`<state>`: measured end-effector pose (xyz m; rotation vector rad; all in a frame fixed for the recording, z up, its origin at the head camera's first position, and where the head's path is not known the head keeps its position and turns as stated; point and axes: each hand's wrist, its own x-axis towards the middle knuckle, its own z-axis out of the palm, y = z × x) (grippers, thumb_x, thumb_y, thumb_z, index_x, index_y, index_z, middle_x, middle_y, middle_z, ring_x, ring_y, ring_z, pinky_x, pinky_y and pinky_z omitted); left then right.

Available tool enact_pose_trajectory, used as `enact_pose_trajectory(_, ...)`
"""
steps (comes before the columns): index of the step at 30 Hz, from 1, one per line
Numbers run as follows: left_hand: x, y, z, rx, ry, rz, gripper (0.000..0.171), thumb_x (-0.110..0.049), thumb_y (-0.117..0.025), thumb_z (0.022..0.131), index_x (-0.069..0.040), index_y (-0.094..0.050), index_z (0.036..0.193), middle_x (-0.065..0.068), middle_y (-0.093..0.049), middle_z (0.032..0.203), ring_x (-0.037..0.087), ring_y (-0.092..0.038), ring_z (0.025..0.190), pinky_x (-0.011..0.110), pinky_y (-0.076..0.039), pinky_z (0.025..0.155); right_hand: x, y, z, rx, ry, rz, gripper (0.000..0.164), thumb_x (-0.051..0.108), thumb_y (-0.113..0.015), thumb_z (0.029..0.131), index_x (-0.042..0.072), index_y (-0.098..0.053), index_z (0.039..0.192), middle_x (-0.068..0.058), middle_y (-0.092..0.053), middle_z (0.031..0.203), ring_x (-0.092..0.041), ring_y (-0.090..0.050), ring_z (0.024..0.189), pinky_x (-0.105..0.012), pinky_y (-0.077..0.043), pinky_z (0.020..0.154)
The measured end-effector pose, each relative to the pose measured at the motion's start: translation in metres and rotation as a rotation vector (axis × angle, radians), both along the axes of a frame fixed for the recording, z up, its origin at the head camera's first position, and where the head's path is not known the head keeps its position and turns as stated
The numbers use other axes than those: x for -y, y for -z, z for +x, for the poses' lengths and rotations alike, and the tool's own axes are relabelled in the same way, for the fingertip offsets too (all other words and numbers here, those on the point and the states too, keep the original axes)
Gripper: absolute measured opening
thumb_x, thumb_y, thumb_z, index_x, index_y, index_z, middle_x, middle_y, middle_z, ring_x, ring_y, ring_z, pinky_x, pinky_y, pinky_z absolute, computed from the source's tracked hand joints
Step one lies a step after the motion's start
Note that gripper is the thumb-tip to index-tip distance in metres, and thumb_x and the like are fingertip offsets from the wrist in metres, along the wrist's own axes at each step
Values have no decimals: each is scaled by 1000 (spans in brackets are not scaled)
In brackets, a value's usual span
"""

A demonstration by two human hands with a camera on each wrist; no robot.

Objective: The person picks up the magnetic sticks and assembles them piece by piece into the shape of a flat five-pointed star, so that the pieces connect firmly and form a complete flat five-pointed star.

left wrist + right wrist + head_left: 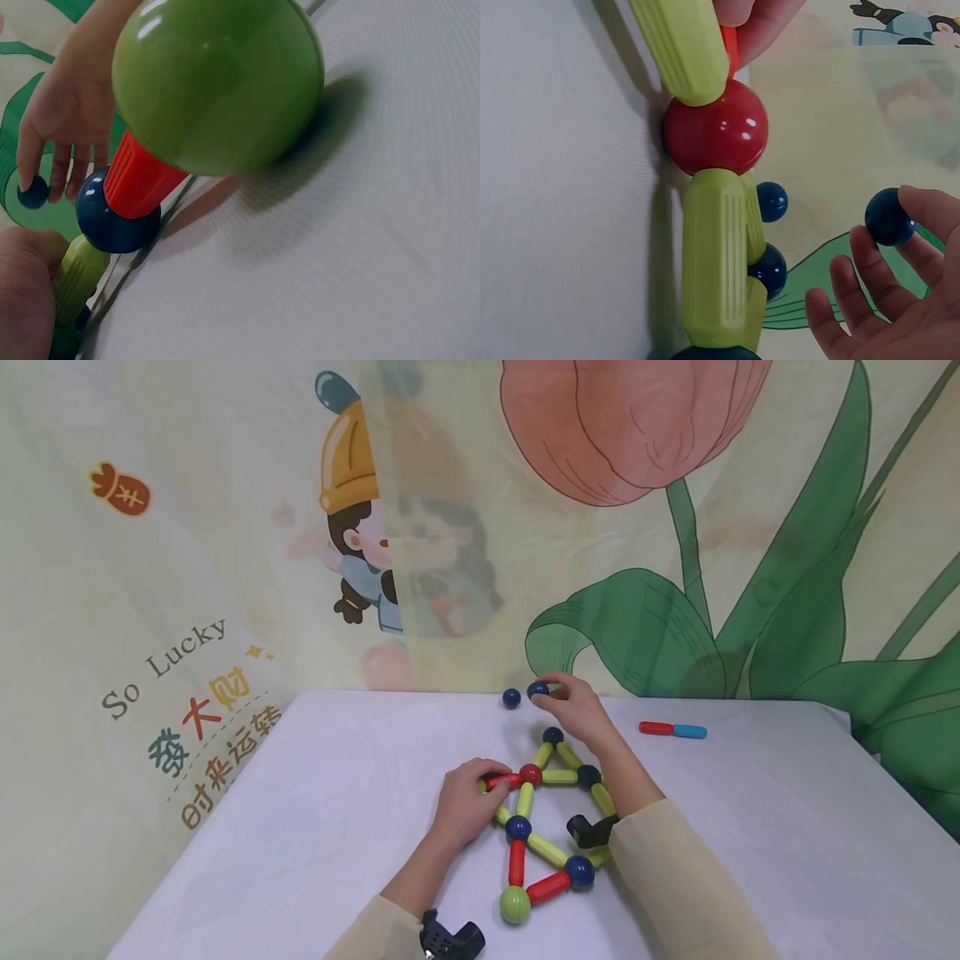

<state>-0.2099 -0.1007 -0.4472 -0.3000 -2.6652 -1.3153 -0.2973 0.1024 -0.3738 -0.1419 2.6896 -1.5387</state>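
My right hand (573, 710) pinches a dark blue ball (889, 217) between thumb and fingertips, above the table's far edge. Another blue ball (512, 698) sits just left of it. My left hand (468, 797) grips a red magnetic rod (504, 782) of the flat frame, which joins a red ball (531, 775). Yellow-green rods (559, 777) and blue balls (518, 828) make up most of the frame. At its near end, two red rods (547, 887) meet a green ball (514, 905), large in the left wrist view. My right forearm hides part of the frame's right side.
A red rod (656, 727) and a light blue rod (690, 732) lie end to end at the back right of the white table (315, 827). Behind the far edge hangs a printed cloth (450, 527). Each wrist wears a black camera (453, 939).
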Motion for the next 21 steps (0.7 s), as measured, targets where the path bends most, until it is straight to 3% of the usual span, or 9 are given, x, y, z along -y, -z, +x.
enact_pose_trajectory(9, 0, 0, 0, -13, 7, 8, 19, -14, -69, 92, -15, -78, 109, 2, -74, 105, 15, -60, 90, 24, -51, 74, -12, -4, 13, 3, 29, -23, 47, 32, -64, 102, 15, -55, 145, -17, -62, 131, -35, -58, 118, -46, -54, 101)
enact_pose_trajectory(21, 1, 2, 0, 0, 8, 12, 20, -16, -69, 93, -15, -78, 111, 2, -74, 108, 15, -60, 91, 24, -52, 74, -36, -1, 32, -29, 0, -83, 49, 33, -65, 101, 15, -54, 145, -17, -66, 121, -37, -63, 113, -38, -59, 92)
